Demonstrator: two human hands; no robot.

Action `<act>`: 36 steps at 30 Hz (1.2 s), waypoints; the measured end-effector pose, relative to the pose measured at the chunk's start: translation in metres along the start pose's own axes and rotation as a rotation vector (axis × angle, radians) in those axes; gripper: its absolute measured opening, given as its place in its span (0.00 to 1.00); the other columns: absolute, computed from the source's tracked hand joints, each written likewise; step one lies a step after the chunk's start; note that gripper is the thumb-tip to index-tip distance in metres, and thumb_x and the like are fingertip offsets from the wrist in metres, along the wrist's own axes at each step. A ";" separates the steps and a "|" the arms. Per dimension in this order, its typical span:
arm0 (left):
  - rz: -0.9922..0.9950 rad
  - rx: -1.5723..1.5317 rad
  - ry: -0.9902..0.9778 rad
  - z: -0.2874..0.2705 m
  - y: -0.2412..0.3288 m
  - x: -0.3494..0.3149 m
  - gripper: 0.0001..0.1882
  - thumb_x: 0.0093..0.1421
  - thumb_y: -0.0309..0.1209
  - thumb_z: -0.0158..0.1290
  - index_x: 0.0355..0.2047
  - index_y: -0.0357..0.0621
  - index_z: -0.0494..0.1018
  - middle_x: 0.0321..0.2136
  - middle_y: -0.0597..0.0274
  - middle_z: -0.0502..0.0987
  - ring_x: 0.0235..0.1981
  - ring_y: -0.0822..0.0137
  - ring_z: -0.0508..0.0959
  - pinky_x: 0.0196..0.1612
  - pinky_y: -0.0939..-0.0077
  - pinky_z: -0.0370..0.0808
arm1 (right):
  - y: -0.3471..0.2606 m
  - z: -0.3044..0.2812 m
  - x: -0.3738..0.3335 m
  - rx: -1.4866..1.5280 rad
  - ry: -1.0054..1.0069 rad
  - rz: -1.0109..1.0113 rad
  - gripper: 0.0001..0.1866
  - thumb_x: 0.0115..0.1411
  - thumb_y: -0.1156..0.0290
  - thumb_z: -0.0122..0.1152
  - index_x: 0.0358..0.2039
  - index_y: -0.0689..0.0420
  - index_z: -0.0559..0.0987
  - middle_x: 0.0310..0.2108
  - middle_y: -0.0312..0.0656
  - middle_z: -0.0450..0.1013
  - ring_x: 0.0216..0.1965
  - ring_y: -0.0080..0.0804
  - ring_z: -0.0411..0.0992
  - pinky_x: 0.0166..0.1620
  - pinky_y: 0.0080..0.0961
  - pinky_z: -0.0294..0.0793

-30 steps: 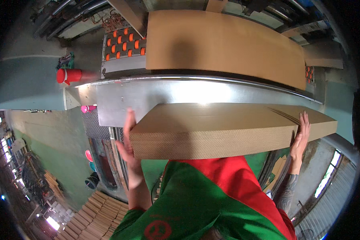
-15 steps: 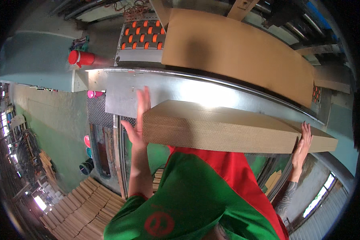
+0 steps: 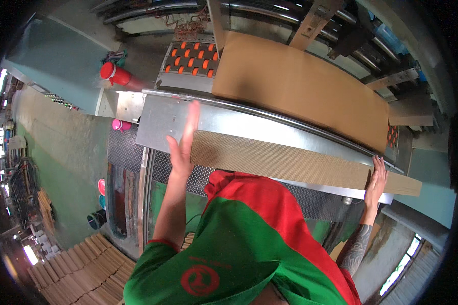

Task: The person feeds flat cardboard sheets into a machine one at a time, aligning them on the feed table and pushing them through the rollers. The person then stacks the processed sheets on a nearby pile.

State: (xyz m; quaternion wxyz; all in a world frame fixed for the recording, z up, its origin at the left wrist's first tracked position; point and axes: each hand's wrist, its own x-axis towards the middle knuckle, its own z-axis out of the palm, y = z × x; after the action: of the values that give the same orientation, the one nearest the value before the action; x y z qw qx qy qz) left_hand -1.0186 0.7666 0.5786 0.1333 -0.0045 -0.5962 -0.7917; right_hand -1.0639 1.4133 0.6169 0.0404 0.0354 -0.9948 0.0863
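A long stack of corrugated cardboard sheets (image 3: pixel 280 158) lies across the metal table (image 3: pixel 155 119) in front of me, its ribbed edges facing me. Against its left end my left hand (image 3: pixel 184 145) is held flat, fingers stretched upward and thumb apart. My right hand (image 3: pixel 377 179) lies across the ribbed face near the right end, its fingers extended toward the far edge. Beyond the table's raised metal lip, a large brown cardboard sheet (image 3: pixel 300 89) lies flat in the machine.
Orange rollers (image 3: pixel 193 60) sit left of the large sheet. A red jug (image 3: pixel 114 73) and a pink container (image 3: pixel 120 124) stand at the left. Wooden bars (image 3: pixel 315 23) cross the machine's far side. Folded cardboard stacks (image 3: pixel 81 269) cover the lower-left floor.
The stack has tipped so its ribbed side faces up and its top face no longer shows. It sits closer against the table. Both hands stay at its ends.
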 end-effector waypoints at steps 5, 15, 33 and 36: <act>-0.034 -0.018 0.010 0.013 -0.001 -0.002 0.60 0.66 0.77 0.13 0.79 0.37 0.37 0.81 0.52 0.38 0.81 0.52 0.36 0.79 0.54 0.28 | 0.007 0.004 0.002 -0.003 0.050 -0.042 0.34 0.80 0.47 0.25 0.65 0.52 0.76 0.69 0.40 0.70 0.77 0.42 0.56 0.77 0.53 0.42; 0.001 0.122 -0.128 0.007 -0.016 -0.032 0.67 0.60 0.83 0.13 0.78 0.32 0.45 0.77 0.38 0.51 0.79 0.49 0.49 0.79 0.53 0.36 | 0.008 0.001 -0.016 0.019 0.069 -0.030 0.33 0.80 0.49 0.27 0.60 0.54 0.79 0.66 0.41 0.73 0.75 0.43 0.60 0.77 0.53 0.45; 0.106 0.027 0.160 0.025 -0.035 -0.042 0.54 0.69 0.67 0.17 0.59 0.28 0.76 0.44 0.45 0.82 0.48 0.57 0.78 0.57 0.62 0.70 | -0.177 -0.038 -0.024 0.072 -0.117 -0.439 0.54 0.50 0.47 0.78 0.71 0.61 0.64 0.73 0.55 0.60 0.75 0.54 0.56 0.76 0.55 0.50; 0.118 -0.043 0.148 0.020 -0.040 -0.042 0.55 0.69 0.70 0.19 0.65 0.29 0.70 0.53 0.41 0.79 0.56 0.54 0.76 0.63 0.60 0.67 | -0.231 -0.018 -0.019 0.120 -0.241 -0.565 0.59 0.48 0.40 0.77 0.72 0.62 0.61 0.72 0.55 0.60 0.74 0.56 0.57 0.76 0.55 0.50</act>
State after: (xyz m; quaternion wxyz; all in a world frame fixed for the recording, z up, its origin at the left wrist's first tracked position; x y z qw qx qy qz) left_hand -0.9901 0.8043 0.5396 0.2232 0.0158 -0.5662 -0.7933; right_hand -1.0256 1.1908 0.6722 -0.0574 0.3230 -0.9363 0.1255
